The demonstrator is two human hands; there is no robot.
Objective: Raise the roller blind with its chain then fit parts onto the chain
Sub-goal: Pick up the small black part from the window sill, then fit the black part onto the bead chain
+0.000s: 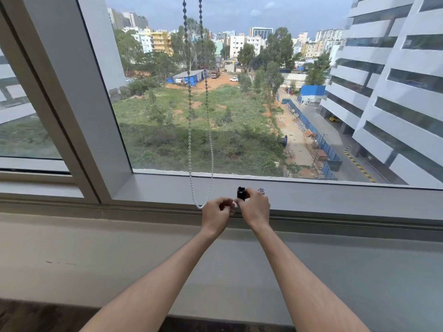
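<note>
A white beaded chain hangs as a loop from above the window down to the sill; the blind itself is out of view. My left hand is closed around the bottom of the loop. Right beside it, my right hand pinches a small black cylindrical part held upright, its notched top showing above my fingers. Both hands nearly touch in front of the sill. A small grey ring-shaped part sits on the sill just behind my right hand.
The grey window sill runs across the view, with a thick window frame post at the left. Below the sill is a plain grey wall. Through the glass are a green field and buildings.
</note>
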